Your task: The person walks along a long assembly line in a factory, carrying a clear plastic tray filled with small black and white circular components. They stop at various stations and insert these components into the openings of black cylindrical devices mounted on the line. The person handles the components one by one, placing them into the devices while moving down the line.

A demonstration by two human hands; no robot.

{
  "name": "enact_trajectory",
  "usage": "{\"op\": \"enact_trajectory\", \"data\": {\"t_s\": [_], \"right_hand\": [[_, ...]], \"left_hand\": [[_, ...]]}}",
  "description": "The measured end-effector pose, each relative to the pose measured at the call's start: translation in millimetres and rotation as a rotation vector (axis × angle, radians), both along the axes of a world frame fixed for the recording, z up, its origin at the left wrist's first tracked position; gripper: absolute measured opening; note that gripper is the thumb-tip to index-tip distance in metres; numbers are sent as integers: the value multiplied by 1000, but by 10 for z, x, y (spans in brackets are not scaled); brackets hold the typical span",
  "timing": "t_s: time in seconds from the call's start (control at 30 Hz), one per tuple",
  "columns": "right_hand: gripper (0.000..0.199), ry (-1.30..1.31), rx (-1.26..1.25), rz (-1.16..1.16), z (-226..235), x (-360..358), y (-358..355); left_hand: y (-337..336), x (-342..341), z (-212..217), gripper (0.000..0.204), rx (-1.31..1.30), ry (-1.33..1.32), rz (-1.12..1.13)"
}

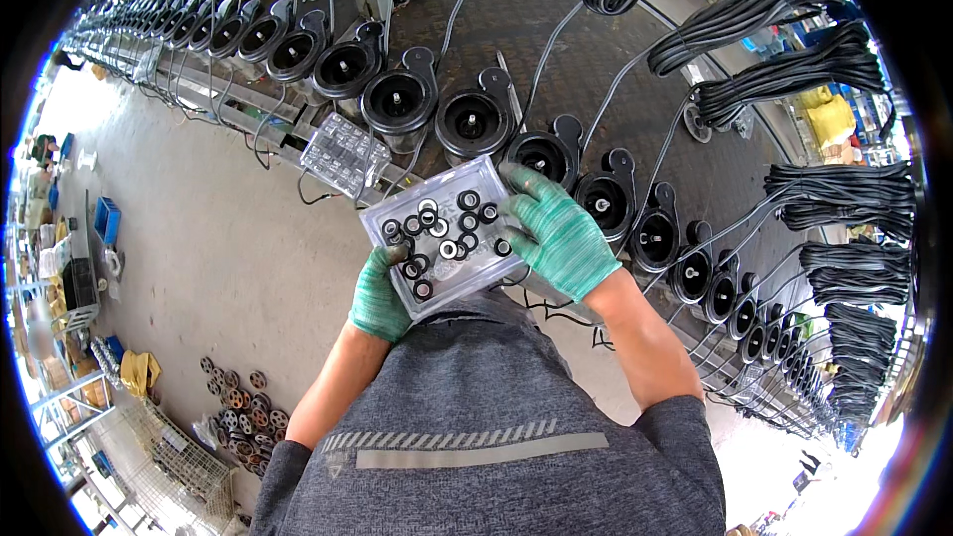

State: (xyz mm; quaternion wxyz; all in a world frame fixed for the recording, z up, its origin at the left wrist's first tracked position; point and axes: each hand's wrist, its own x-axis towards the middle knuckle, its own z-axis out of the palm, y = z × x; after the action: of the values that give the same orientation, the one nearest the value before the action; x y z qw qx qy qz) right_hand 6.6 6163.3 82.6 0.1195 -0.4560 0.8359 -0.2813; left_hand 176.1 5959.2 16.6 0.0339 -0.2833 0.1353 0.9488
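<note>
A clear plastic box (452,290) with black rubber rings and metal washers loose in it is held tilted in front of my body. My left hand (379,296), in a green knit glove with dark fingertips, grips its lower left side, the thumb over the rim. My right hand (558,233), gloved alike, is at the box's right edge. Its fingers are spread, with the tips over the rim and near a ring (503,247). Beyond the box, round black motor housings (474,123) with upright metal shafts stand in a curved row.
A clear compartment case (344,156) with small parts lies at the bench edge, left of the box. Bundled black cables (749,15) rest on the bench (586,60), their leads running to the housings. Round brown and black parts (243,412) lie on the floor at lower left, near a wire cage (179,462).
</note>
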Motion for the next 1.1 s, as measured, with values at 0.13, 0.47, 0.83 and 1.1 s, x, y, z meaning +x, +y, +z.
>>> {"op": "enact_trajectory", "data": {"t_s": [0.13,0.47,0.83,1.1], "right_hand": [[26,235,148,43,22,-33,-132],[15,-125,-292,-397,-83,-368,53],[19,332,-51,-343,-897,-651,174],[30,184,-178,-83,-200,-305,-150]], "left_hand": [[29,12,-6,62,-39,-24,8],[51,61,-73,60,-30,-42,68],[-7,112,-42,59,-60,-85,114],[-136,142,-63,61,-32,-50,109]]}}
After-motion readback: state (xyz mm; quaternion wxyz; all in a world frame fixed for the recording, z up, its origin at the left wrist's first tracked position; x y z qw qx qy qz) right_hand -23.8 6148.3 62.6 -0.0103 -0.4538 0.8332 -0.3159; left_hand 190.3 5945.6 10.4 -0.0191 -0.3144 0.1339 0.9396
